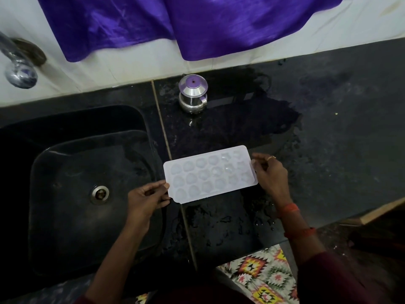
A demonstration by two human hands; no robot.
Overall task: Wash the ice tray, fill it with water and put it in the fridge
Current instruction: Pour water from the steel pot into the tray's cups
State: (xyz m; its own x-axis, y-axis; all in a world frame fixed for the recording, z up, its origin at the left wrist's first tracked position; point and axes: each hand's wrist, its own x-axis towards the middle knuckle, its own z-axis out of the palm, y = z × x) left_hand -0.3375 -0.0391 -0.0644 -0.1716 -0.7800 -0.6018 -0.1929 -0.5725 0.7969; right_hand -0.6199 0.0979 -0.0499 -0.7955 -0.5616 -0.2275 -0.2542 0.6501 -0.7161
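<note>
A white plastic ice tray (210, 174) with several round cells lies level over the wet black counter (328, 132), just right of the sink. My left hand (147, 198) pinches its near-left end. My right hand (270, 172) holds its right end with curled fingers. Some cells at the right end glint as if holding water. The black sink (65, 183) with a metal drain (100, 194) sits to the left.
A small steel pot (193, 94) with a lid stands on the counter behind the tray. A chrome tap (18, 64) hangs over the sink at the far left. Purple cloth (175, 25) drapes over the white wall. Water is pooled on the counter.
</note>
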